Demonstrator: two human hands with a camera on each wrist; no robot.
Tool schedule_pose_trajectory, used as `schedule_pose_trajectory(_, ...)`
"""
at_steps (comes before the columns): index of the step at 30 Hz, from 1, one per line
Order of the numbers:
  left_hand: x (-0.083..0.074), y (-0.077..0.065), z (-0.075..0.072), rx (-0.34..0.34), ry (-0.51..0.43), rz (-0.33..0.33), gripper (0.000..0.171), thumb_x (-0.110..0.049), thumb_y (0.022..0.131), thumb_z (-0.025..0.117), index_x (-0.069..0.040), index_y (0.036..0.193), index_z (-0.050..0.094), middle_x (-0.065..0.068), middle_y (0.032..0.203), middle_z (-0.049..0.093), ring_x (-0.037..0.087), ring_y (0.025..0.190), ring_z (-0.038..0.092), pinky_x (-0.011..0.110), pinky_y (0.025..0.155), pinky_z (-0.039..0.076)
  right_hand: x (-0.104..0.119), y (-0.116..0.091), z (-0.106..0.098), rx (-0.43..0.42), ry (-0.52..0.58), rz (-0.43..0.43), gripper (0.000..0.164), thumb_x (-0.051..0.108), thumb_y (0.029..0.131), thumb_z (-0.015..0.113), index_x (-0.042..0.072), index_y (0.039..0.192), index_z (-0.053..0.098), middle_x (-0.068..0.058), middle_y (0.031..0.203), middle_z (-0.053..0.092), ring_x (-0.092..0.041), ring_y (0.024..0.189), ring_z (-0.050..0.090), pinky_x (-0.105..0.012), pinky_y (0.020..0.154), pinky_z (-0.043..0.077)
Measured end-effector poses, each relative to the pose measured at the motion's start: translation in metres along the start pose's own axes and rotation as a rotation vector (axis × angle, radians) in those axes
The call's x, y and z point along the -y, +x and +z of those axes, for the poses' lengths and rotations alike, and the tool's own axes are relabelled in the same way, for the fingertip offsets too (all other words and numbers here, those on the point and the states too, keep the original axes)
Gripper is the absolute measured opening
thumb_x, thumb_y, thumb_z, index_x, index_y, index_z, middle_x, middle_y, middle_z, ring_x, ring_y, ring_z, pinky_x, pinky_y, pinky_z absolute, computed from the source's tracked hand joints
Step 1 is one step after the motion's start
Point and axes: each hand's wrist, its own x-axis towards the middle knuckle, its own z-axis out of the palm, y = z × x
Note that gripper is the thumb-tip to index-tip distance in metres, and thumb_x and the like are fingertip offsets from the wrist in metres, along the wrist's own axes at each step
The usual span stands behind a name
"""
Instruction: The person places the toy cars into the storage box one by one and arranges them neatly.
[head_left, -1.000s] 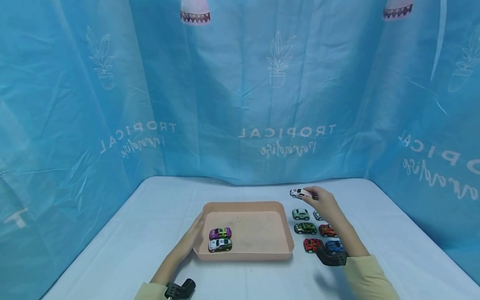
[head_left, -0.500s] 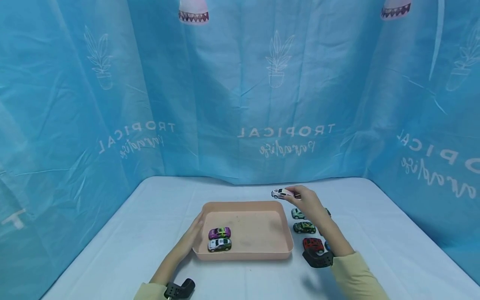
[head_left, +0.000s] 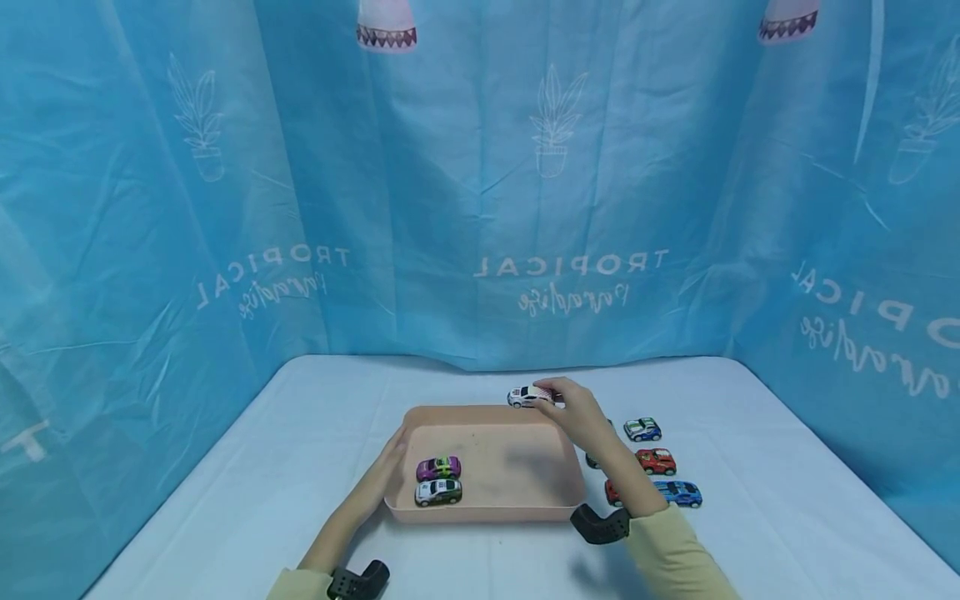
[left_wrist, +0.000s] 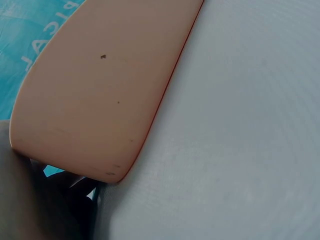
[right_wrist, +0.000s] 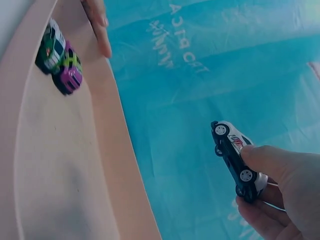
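Head view, by the count: one shallow pinkish tray (head_left: 480, 514) stands on a white-covered table (head_left: 315, 433), and two toy cars sit side by side at its left end, a purple-and-yellow car (head_left: 438, 468) and, just nearer the person, a white-and-green car (head_left: 438, 492). To the right of the tray, three cars show almost whole: a white, green and blue car (head_left: 643, 430), a red car (head_left: 656, 461) and a blue car (head_left: 678, 493). Three more peep past the right forearm (a second red car (head_left: 612, 493) among them; the other two are too covered to describe). One white car (head_left: 522, 396) is held up near the tray's far wall, apart from it; whether it is directly over the rim, I cannot tell.

The right hand (head_left: 576, 412) pinches that car by its rear half, thumb on one side and fingers on the other. Its forearm reaches up and leftward from the lower right, crossing the tray's near right corner. The left hand (head_left: 392, 457) touches the tray's left end wall, its forearm slanting in from the lower left. The fingers in sight look straight along the wall (the left wrist view leaves them dark, so how closely together they lie I cannot tell).
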Motion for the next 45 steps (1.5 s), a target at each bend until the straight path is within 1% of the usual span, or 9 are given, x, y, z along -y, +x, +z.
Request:
schedule_pose_trajectory(10, -0.001, -0.002, -0.002, 0.006, 0.001, 0.024, 0.058, -0.041, 0.098, 0.023, -0.012, 0.147, 0.011, 0.018, 0.152, 0.008, 0.042, 0.139, 0.005, 0.064, 0.108, 0.003, 0.018, 0.002, 0.03, 0.055, 0.058, 0.033, 0.03, 0.015, 0.086, 0.062, 0.005, 0.114, 0.06, -0.011, 0.112, 0.06, -0.023, 0.098, 0.06, -0.033, 0.077, 0.053)
schedule_pose_trajectory(15, -0.002, -0.002, -0.001, 0.011, -0.002, 0.018, 0.058, -0.041, 0.099, 0.023, -0.013, 0.147, 0.01, 0.017, 0.153, 0.007, 0.041, 0.139, 0.004, 0.064, 0.108, 0.003, 0.024, -0.001, 0.043, 0.026, -0.113, -0.014, 0.029, 0.025, 0.086, 0.063, 0.014, 0.112, 0.063, -0.002, 0.1, 0.065, -0.011, 0.075, 0.058, -0.024, 0.06, 0.045)
schedule_pose_trajectory(19, -0.003, -0.003, 0.0, 0.013, -0.004, 0.01, 0.058, -0.042, 0.098, 0.023, -0.013, 0.147, 0.01, 0.016, 0.153, 0.007, 0.04, 0.139, 0.004, 0.064, 0.108, 0.003, 0.027, -0.002, 0.057, 0.049, -0.058, -0.043, 0.027, 0.02, 0.087, 0.061, 0.01, 0.112, 0.063, -0.003, 0.097, 0.064, -0.01, 0.072, 0.053, -0.021, 0.057, 0.044)
schedule_pose_trajectory(22, -0.003, -0.004, 0.0, 0.009, 0.0, 0.013, 0.058, -0.042, 0.098, 0.023, -0.012, 0.147, 0.011, 0.018, 0.153, 0.008, 0.042, 0.139, 0.004, 0.064, 0.108, 0.003, 0.027, 0.002, 0.07, 0.092, 0.052, -0.06, 0.026, 0.012, 0.087, 0.059, 0.002, 0.111, 0.061, -0.011, 0.104, 0.062, -0.015, 0.085, 0.057, -0.024, 0.067, 0.05)
schedule_pose_trajectory(30, -0.004, -0.003, -0.001, 0.008, 0.0, 0.022, 0.058, -0.041, 0.099, 0.024, -0.011, 0.147, 0.011, 0.018, 0.152, 0.008, 0.041, 0.139, 0.005, 0.063, 0.109, 0.003, 0.029, 0.014, 0.096, 0.15, 0.038, -0.079, 0.03, 0.007, 0.085, 0.059, -0.002, 0.114, 0.06, -0.01, 0.095, 0.063, -0.011, 0.074, 0.049, -0.021, 0.059, 0.043)
schedule_pose_trajectory(32, -0.004, -0.003, -0.001, 0.009, 0.004, 0.021, 0.058, -0.041, 0.099, 0.024, -0.011, 0.147, 0.011, 0.018, 0.152, 0.008, 0.041, 0.139, 0.005, 0.063, 0.109, 0.003, 0.03, 0.014, 0.103, 0.156, 0.04, -0.066, 0.03, 0.007, 0.085, 0.059, -0.002, 0.114, 0.06, -0.01, 0.098, 0.063, -0.012, 0.077, 0.051, -0.022, 0.062, 0.045)
schedule_pose_trajectory(35, -0.002, -0.003, -0.002, 0.009, 0.005, 0.024, 0.058, -0.041, 0.099, 0.023, -0.011, 0.147, 0.011, 0.019, 0.152, 0.008, 0.042, 0.138, 0.005, 0.063, 0.109, 0.003, 0.032, 0.011, 0.115, 0.153, 0.064, -0.017, 0.029, 0.007, 0.087, 0.057, -0.001, 0.115, 0.059, -0.013, 0.108, 0.062, -0.021, 0.096, 0.058, -0.033, 0.081, 0.051)
schedule_pose_trajectory(38, -0.001, -0.003, -0.003, 0.012, 0.003, 0.015, 0.059, -0.041, 0.099, 0.023, -0.011, 0.147, 0.01, 0.019, 0.152, 0.007, 0.041, 0.139, 0.005, 0.062, 0.109, 0.002, 0.037, 0.007, 0.124, 0.151, 0.081, 0.026, 0.029, 0.007, 0.087, 0.056, -0.001, 0.115, 0.059, -0.015, 0.116, 0.059, -0.03, 0.113, 0.054, -0.042, 0.096, 0.045)
schedule_pose_trajectory(45, 0.0, -0.001, -0.003, 0.02, -0.006, 0.006, 0.059, -0.042, 0.098, 0.023, -0.012, 0.147, 0.01, 0.018, 0.153, 0.007, 0.041, 0.139, 0.004, 0.063, 0.108, 0.002, 0.045, 0.004, 0.136, 0.151, 0.041, 0.087, 0.027, 0.008, 0.087, 0.058, 0.001, 0.113, 0.06, -0.013, 0.115, 0.06, -0.028, 0.113, 0.055, -0.041, 0.096, 0.046)
